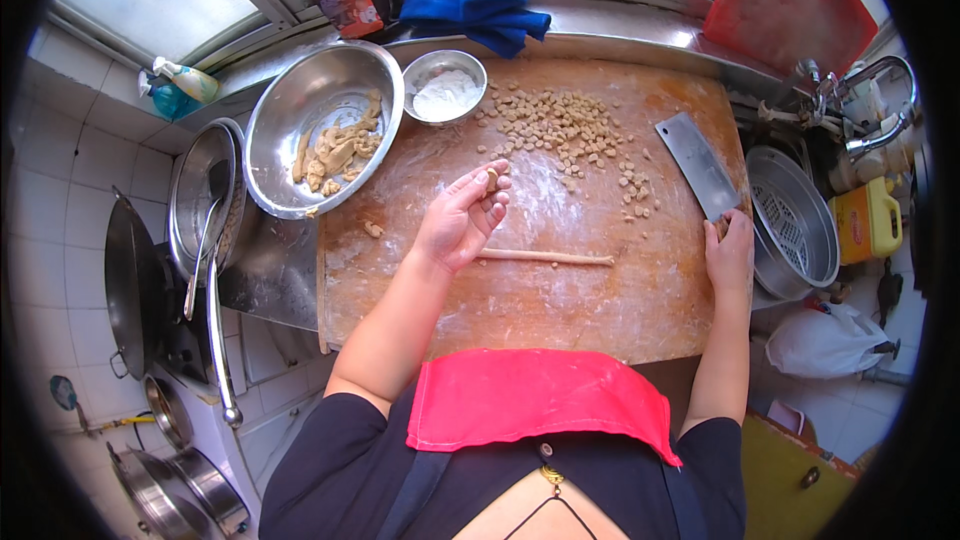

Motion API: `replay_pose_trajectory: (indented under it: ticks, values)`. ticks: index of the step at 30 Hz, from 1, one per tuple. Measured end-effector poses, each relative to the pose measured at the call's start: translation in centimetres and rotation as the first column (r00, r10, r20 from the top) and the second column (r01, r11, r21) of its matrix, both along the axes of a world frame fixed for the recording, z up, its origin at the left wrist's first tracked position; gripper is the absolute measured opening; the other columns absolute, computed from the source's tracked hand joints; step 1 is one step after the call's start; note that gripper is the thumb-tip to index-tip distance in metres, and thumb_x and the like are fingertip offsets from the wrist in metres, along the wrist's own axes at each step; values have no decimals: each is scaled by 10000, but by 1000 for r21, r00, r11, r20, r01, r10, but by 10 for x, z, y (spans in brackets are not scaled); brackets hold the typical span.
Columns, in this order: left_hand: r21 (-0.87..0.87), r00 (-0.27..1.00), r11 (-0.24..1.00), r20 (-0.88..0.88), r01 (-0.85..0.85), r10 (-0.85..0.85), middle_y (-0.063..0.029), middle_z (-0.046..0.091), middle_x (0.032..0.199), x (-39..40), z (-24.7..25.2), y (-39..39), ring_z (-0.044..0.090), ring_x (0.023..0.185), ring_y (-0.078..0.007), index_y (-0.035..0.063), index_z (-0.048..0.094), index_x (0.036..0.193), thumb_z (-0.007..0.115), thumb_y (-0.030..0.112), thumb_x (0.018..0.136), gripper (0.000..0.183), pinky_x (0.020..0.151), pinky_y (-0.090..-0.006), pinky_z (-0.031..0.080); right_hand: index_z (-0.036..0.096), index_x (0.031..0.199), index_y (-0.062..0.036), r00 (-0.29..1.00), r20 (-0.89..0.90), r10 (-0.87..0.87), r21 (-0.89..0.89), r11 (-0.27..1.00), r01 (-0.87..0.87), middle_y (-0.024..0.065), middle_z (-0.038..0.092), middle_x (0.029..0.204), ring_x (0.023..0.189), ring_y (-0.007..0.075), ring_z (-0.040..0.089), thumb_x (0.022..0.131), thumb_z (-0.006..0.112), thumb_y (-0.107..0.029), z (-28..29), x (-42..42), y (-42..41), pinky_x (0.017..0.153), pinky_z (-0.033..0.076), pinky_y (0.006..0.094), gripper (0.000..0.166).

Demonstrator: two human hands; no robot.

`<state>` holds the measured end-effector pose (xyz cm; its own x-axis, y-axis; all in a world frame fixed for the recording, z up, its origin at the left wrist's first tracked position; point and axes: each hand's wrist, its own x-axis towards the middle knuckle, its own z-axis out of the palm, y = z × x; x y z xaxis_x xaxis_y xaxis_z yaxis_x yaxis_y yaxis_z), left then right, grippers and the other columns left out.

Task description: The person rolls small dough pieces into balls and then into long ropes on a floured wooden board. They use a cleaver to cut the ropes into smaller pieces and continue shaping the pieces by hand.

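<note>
Between the thumb and fingers of my left hand [466, 216] is a small piece of tan dough [492, 180], raised above the wooden board [525, 315]. My right hand [729, 246] grips the handle of a Chinese cleaver [697, 166], whose blade lies flat at the board's right side. A thin rolled rope of dough [551, 257] stretches across the board, its left end hidden behind my left hand. Many small cut dough pieces [559, 120] are scattered at the back, with white flour [540, 191] dusted around them.
A large steel basin [262, 157] holding torn dough [341, 150] stands back left, beside a small bowl of white powder [448, 96]. A sieve and ladle [206, 217] rest left, near a wok [131, 285]. At right are a perforated steamer pan [791, 221] and a tap [885, 112].
</note>
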<state>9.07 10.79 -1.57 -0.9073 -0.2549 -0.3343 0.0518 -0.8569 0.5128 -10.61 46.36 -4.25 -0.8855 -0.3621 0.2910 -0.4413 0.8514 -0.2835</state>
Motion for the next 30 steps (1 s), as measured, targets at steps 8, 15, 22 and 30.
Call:
replay_pose_trajectory:
  ticks: [8,15,22,30]
  values:
    - [-134,978,969,56,206,-201,-79,622,936,9,29,46,630,801,-148,-6,494,1208,557,98,928,305,698,-230,524,638,1009,-11,770,316,555,-654,715,-247,60,599,945,872,155,579,792,714,-119,70,77,-115,771,476,275,254]
    - [-371,971,900,152,230,-185,-121,647,1014,18,38,54,662,904,-196,6,479,1174,561,99,927,276,742,-259,548,676,965,-7,285,501,817,-864,452,223,50,640,913,764,101,601,871,654,-112,47,111,-161,665,493,229,142]
    - [-210,988,968,107,135,-114,-133,651,992,20,22,44,655,900,-204,-4,557,1101,571,83,919,202,769,-279,546,671,911,13,388,649,654,-760,585,284,39,674,915,753,99,620,871,650,-120,26,100,-166,666,503,250,139]
    - [-173,974,981,222,88,-49,-128,637,1071,23,21,36,639,938,-199,-1,531,1226,597,88,905,340,811,-271,526,680,908,-65,834,76,547,-527,732,-432,92,606,907,851,275,588,730,729,-127,25,90,-170,772,475,355,194]
